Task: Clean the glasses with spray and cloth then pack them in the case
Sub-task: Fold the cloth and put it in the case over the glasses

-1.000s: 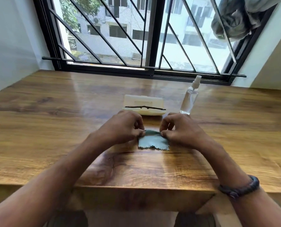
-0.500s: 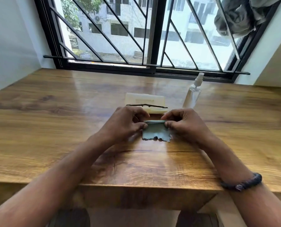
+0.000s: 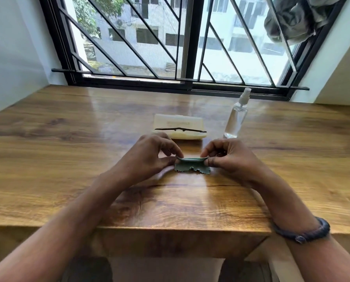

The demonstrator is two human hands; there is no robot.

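Observation:
A small teal cloth [image 3: 191, 165] with a jagged lower edge hangs between my two hands just above the wooden table [image 3: 68, 159]. My left hand [image 3: 149, 157] pinches its top left corner and my right hand [image 3: 229, 157] pinches its top right corner. Behind them a cream glasses case [image 3: 178, 123] lies flat, with thin dark-framed glasses [image 3: 180, 130] resting folded on top of it. A clear spray bottle [image 3: 236, 119] with a white nozzle stands upright to the right of the case.
A black barred window [image 3: 186, 58] runs along the table's far edge. White walls close in on both sides. The table's near edge [image 3: 180, 231] sits below my forearms. A dark bracelet [image 3: 304, 233] circles my right wrist.
Both hands have lifted the cloth off the table by its top edge, folding it shorter. The camera has tilted slightly upward.

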